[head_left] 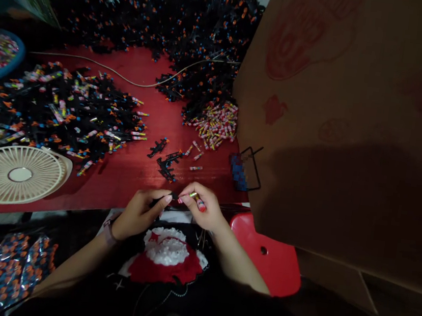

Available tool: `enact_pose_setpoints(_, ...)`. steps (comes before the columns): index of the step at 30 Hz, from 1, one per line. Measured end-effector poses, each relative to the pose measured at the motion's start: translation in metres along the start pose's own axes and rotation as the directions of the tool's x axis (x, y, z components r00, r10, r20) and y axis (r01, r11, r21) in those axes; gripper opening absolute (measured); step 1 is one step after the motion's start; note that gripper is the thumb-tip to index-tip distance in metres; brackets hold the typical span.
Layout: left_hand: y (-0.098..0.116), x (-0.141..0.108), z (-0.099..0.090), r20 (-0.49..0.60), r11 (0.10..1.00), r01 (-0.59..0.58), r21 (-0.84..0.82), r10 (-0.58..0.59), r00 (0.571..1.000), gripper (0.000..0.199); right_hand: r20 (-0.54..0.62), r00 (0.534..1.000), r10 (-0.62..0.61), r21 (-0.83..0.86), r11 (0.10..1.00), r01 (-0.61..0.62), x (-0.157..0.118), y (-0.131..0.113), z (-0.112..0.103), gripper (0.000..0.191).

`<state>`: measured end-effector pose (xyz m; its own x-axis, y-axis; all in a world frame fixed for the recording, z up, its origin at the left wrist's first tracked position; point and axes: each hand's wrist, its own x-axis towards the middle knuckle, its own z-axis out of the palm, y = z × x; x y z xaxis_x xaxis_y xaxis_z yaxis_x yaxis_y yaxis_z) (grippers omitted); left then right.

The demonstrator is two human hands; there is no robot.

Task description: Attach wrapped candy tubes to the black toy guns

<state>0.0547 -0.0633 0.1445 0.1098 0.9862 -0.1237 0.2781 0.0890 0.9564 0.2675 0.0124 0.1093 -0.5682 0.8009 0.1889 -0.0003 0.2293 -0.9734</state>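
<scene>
Mixed pile (86, 112): black toy guns and wrapped tubes, on the red surface (166, 116), beyond and left of the fingers.
Left fingers (161, 206): nearly closed, pinching a small dark piece (174, 195).
Meeting point: the person seems to be bringing two parts together; that calls for steady alignment. Fingertips hide any contact.
Right fingers (191, 203): curled closed on a colourful tube (201, 204), partly covered.
Tube heap (218, 125): beyond the right fingers; individual labels are unreadable.
</scene>
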Motion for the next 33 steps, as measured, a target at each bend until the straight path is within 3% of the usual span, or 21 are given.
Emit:
enact_pose_setpoints(8, 0.003, 0.006, -0.008, 0.178, 0.996, 0.069, -0.047, -0.06, 0.982, 0.051, 0.044, 0.999, 0.015, -0.084, 0.996, -0.011, -0.003, 0.007, 0.006, 0.018)
enact_pose_setpoints(13, -0.009, 0.0, 0.0, 0.193, 0.994, 0.113, -0.006, -0.11, 0.975, 0.053, -0.012, 0.996, 0.083, -0.052, 0.995, -0.084, -0.007, 0.011, 0.019, 0.02)
enact_pose_setpoints(16, -0.021, 0.001, -0.003, 0.2, 0.993, 0.097, 0.07, -0.109, 0.974, 0.052, 0.038, 0.99, 0.136, -0.008, 0.991, -0.136, -0.004, 0.019, 0.018, 0.021)
enact_pose_setpoints(18, -0.025, 0.006, -0.024, 0.102, 0.977, 0.074, 0.202, -0.096, 0.99, 0.051, 0.02, 0.984, 0.176, 0.016, 0.984, -0.177, 0.0, 0.033, 0.014, 0.024)
enact_pose_setpoints(19, -0.023, 0.01, -0.041, -0.03, 0.948, 0.078, 0.309, -0.072, 0.997, 0.049, -0.029, 0.979, 0.204, 0.023, 0.979, -0.203, 0.002, 0.042, 0.011, 0.028)
enact_pose_setpoints(20, -0.019, 0.015, -0.062, -0.204, 0.898, 0.109, 0.427, -0.022, 0.979, 0.047, -0.099, 0.967, 0.235, 0.023, 0.972, -0.234, 0.004, 0.052, 0.008, 0.033)
enact_pose_setpoints(21, -0.012, 0.021, -0.084, -0.388, 0.824, 0.179, 0.538, 0.053, 0.92, 0.045, -0.177, 0.948, 0.263, 0.018, 0.964, -0.264, 0.006, 0.063, 0.005, 0.036)
enact_pose_setpoints(22, -0.003, 0.027, -0.107, -0.543, 0.736, 0.276, 0.618, 0.146, 0.827, 0.045, -0.244, 0.928, 0.281, -0.001, 0.957, -0.29, 0.006, 0.074, 0.004, 0.04)
enact_pose_setpoints(24, 0.015, 0.04, -0.144, -0.665, 0.566, 0.447, 0.693, 0.262, 0.699, 0.06, -0.319, 0.908, 0.273, -0.067, 0.949, -0.309, 0.004, 0.094, 0.003, 0.045)
enact_pose_setpoints(25, 0.022, 0.047, -0.154, -0.688, 0.508, 0.499, 0.702, 0.304, 0.659, 0.074, -0.339, 0.907, 0.25, -0.103, 0.949, -0.299, 0.003, 0.102, 0.003, 0.046)
enact_pose_setpoints(26, 0.026, 0.055, -0.158, -0.684, 0.471, 0.514, 0.717, 0.332, 0.65, 0.085, -0.352, 0.91, 0.22, -0.132, 0.951, -0.28, 0.001, 0.108, 0.005, 0.045)
enact_pose_setpoints(27, 0.027, 0.062, -0.154, -0.645, 0.45, 0.482, 0.752, 0.347, 0.681, 0.087, -0.366, 0.912, 0.187, -0.151, 0.955, -0.256, -0.001, 0.113, 0.006, 0.044)
enact_pose_setpoints(29, 0.016, 0.077, -0.127, -0.437, 0.436, 0.28, 0.855, 0.316, 0.842, 0.061, -0.394, 0.909, 0.135, -0.172, 0.961, -0.217, -0.004, 0.12, 0.008, 0.043)
enact_pose_setpoints(30, 0.006, 0.082, -0.107, -0.258, 0.433, 0.126, 0.893, 0.262, 0.93, 0.045, -0.407, 0.906, 0.12, -0.177, 0.962, -0.207, -0.004, 0.122, 0.009, 0.044)
enact_pose_setpoints(31, -0.007, 0.087, -0.085, -0.102, 0.434, 0.004, 0.901, 0.203, 0.974, 0.041, -0.422, 0.9, 0.111, -0.182, 0.962, -0.204, -0.005, 0.124, 0.01, 0.047)
enact_pose_setpoints(33, -0.034, 0.091, -0.044, 0.097, 0.416, -0.129, 0.9, 0.097, 0.991, 0.048, -0.452, 0.885, 0.108, -0.186, 0.959, -0.212, -0.005, 0.128, 0.009, 0.052)
